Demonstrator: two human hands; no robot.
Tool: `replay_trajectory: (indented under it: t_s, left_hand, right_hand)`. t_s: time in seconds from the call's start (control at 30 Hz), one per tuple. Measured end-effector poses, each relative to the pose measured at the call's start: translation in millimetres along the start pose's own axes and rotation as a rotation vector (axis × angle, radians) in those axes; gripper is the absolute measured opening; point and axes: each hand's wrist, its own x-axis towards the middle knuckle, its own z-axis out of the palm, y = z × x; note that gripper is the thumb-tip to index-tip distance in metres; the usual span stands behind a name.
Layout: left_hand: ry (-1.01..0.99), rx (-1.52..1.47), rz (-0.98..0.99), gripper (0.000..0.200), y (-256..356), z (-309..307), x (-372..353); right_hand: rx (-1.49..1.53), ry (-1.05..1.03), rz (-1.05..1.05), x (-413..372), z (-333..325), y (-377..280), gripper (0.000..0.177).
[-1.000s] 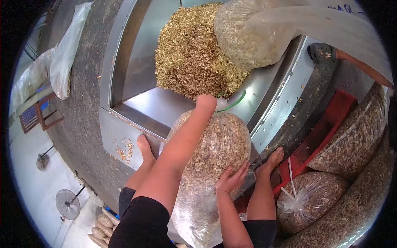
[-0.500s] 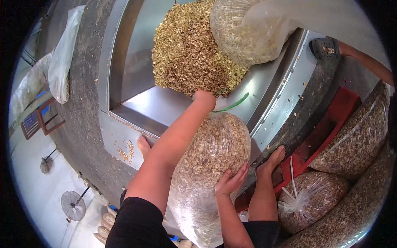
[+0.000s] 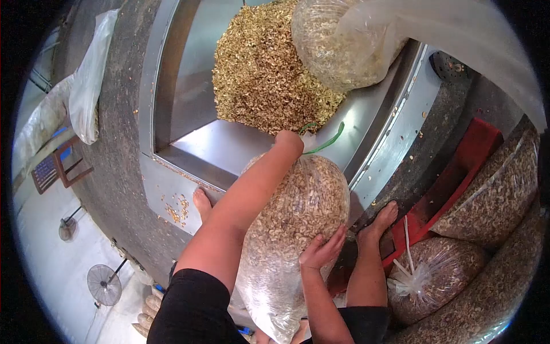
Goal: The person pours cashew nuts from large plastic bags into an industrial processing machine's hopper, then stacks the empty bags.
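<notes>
Bag under handling: one large clear plastic bag [image 3: 298, 212], filled with what appear to be cashew pieces, located at the near edge of the steel tray [image 3: 212, 139], toward its near right corner. Long axis runs away from the person, bulky body nearer the wearer, gathered neck pointing over the tray's near edge to the heap of nut pieces [image 3: 269, 71] beyond. The bag's slack, translucent lower end lies closest to the person; its support there cannot be verified. Left hand [image 3: 289, 141] is at the neck end, arm extended along the bag's left flank, just beside the green tie [image 3: 334, 139]; its fingers are turned out of sight, so whether they grip the neck cannot be told. Right hand [image 3: 323, 249] is spread, palm side against the bag's right flank, well short of the neck. The left hand is therefore the nearer to neck, tie and heap; the right is the nearer to the slack end. A second filled bag [image 3: 338, 54] rests in the tray along its right side, against the heap. Loose pieces [image 3: 176, 210] noted on the metal ledge outside the tray's near left corner.
</notes>
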Motion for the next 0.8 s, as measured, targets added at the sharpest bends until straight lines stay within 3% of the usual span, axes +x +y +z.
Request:
replay_trajectory:
  t_s: [0.8]
  left_hand:
    - [0.096,0.178,0.091,0.030,-1.1,14.2,28.0]
  right_hand:
    - [0.019,-0.046,0.130,-2.5,0.3,1.8,0.077]
